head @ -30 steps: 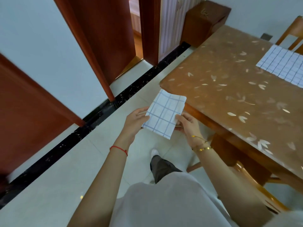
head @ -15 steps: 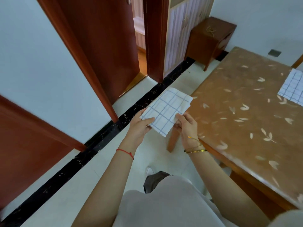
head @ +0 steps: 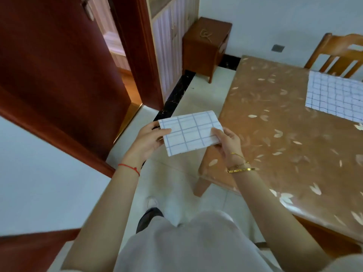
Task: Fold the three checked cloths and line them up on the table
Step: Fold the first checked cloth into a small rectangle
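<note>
A small folded white cloth with blue checks [head: 191, 132] is held in the air over the floor, just left of the table's near corner. My left hand [head: 150, 139] grips its left edge, thumb on top. My right hand [head: 227, 143] grips its right edge. A second checked cloth [head: 335, 97] lies spread flat on the brown table [head: 284, 138] at the far right, partly cut off by the frame. No third cloth is in view.
A wooden chair [head: 339, 55] stands behind the table at the far right. A small brown cabinet [head: 206, 44] sits against the far wall. A red-brown open door [head: 59, 65] and its frame are to the left. My legs and one foot [head: 152, 203] show below.
The view has swung toward the table. The folded cloth has turned from a slanted hold to nearly level, still between both hands.
</note>
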Available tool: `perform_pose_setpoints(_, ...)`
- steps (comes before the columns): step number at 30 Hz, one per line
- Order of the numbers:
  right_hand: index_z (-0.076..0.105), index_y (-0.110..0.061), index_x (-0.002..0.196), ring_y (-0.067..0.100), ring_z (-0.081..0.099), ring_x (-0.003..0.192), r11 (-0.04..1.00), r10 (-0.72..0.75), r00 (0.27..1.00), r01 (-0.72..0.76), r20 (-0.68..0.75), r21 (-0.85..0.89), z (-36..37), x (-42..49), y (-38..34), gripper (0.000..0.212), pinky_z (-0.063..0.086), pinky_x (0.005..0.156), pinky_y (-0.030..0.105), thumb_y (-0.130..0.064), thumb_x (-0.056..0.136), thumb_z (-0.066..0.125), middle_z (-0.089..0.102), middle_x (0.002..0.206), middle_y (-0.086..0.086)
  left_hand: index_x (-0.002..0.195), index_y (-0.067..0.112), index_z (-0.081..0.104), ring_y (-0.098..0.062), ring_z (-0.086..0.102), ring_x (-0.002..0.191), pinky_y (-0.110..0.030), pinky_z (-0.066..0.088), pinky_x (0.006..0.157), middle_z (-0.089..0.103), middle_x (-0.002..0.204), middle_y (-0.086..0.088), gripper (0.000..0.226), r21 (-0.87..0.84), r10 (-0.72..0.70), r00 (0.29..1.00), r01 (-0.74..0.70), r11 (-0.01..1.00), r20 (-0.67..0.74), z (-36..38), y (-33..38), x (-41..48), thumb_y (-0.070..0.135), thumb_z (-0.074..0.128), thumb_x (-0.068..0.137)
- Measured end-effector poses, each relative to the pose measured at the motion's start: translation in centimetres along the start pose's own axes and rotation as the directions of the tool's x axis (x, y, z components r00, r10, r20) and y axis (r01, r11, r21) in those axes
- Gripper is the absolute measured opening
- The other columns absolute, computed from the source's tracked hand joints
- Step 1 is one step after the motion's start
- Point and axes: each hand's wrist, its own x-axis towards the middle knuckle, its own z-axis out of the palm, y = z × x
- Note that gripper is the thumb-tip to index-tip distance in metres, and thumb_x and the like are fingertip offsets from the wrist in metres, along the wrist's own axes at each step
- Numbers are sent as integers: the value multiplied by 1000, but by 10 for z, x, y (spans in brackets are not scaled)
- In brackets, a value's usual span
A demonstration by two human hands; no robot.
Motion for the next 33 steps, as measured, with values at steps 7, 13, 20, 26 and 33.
perform_pose_setpoints(7, 57, -13, 74, 12, 60, 65, 992, -49, 965, 76, -257, 97, 29, 48, -1, 17, 53, 55, 22, -8, 88, 65, 61, 75, 4, 113, 16, 66, -17, 66, 92, -34, 52, 85, 70, 104, -5, 24, 42, -76, 980, 69, 997, 183, 15, 34, 103, 5, 55, 95)
perform_pose_setpoints(13, 60, -15, 75, 17, 64, 73, 972, -62, 860, 167, -506, 165, 66, 89, -11, 14, 55, 55, 24, -11, 87, 66, 66, 81, 5, 133, 8, 54, -11, 68, 85, -23, 58, 65, 68, 105, -3, 38, 215, -137, 920, 59, 975, 368, 21, 77, 189, -3, 49, 97)
perform_pose_setpoints(20, 52, -12, 69, 25, 61, 80, 945, -6, 735, 227, -679, 237, 103, 115, -17, 22, 55, 53, 26, -4, 86, 62, 60, 83, 11, 136, 5, 51, -13, 65, 83, -21, 58, 61, 66, 111, -7, 45, 402, -183, 857, -30, 915, 482, 38, 114, 266, -7, 54, 93)
perform_pose_setpoints(26, 56, -10, 73, 19, 63, 80, 958, -42, 649, 242, -759, 155, 101, 124, -21, 18, 55, 57, 25, -9, 91, 59, 60, 79, 2, 127, 12, 54, -2, 68, 67, -18, 57, 58, 66, 96, 3, 39, 488, -258, 758, -90, 868, 599, 71, 122, 308, -7, 55, 92)
perform_pose_setpoints(33, 65, -16, 74, 26, 63, 89, 968, -47, 501, 237, -864, 85, 68, 150, -27, 13, 53, 87, 50, -16, 87, 63, 64, 83, 4, 135, 9, 54, -17, 65, 92, -28, 56, 71, 67, 111, -4, 44, 580, -359, 640, -168, 797, 679, 143, 114, 357, 2, 60, 92)
